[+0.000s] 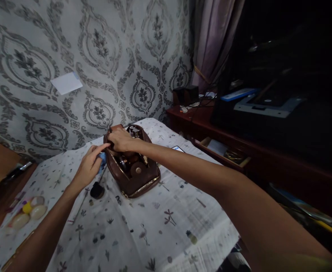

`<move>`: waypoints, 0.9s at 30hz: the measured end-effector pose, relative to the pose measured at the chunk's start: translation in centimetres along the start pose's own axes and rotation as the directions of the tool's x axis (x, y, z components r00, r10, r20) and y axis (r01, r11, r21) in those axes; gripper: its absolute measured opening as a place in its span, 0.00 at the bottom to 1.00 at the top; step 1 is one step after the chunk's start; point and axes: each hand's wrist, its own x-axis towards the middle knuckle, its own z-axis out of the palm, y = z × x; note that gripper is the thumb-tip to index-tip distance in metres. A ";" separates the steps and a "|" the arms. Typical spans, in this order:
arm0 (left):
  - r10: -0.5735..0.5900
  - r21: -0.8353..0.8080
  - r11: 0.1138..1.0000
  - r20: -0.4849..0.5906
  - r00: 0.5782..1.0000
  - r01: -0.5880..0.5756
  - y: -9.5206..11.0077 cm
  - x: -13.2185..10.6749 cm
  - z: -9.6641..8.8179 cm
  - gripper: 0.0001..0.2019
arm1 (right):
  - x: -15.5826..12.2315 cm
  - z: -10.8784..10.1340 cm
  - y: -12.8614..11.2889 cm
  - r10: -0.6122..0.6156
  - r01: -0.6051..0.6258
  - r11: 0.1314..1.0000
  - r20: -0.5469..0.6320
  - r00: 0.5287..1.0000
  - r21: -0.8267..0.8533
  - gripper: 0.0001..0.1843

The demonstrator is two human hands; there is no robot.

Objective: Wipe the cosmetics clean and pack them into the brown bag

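A brown cosmetic bag (120, 180) lies unzipped on the patterned white cloth (149, 234), with several small items inside, among them a shiny clear-and-silver bottle (134, 131). My right hand (122, 139) reaches into its far left end. Those fingers bend down behind the bag's edge, and what they grip is hidden. Along the left side, my left hand (89, 166) has its index finger stretched out to the bag's rim. Beside its fingers is a blue object (102, 162), partly covered. Nearer to me, a small black item (97, 190) rests on the cloth.
Rounded pale and yellow objects (27, 213) sit at the left of the cloth. A phone (178, 149) lies partly behind my right forearm. On the right are an open drawer (244, 162) and a dark red desk (196, 115). Patterned wallpaper (137, 49) stands behind.
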 end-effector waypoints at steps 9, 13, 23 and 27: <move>-0.009 -0.020 1.000 -0.038 0.999 0.009 -0.6 -0.1 0.4 0.25 | -0.8 -0.1 -1.7 0.122 -0.125 0.991 0.045 0.991 0.053 0.17; -0.018 -0.025 1.000 -0.041 0.999 0.017 -0.7 0.0 0.5 0.26 | -0.8 -0.1 -1.8 0.128 -0.132 0.987 0.047 0.991 0.088 0.15; -0.015 -0.027 1.000 -0.041 0.999 0.014 -0.3 0.1 0.6 0.25 | -1.2 -1.6 -0.8 0.068 -0.071 0.994 0.038 0.997 0.088 0.12; -0.015 -0.028 0.999 -0.030 0.999 0.014 -0.3 0.1 0.6 0.26 | -1.3 -2.5 -0.6 0.139 -0.139 0.988 0.013 0.990 0.073 0.11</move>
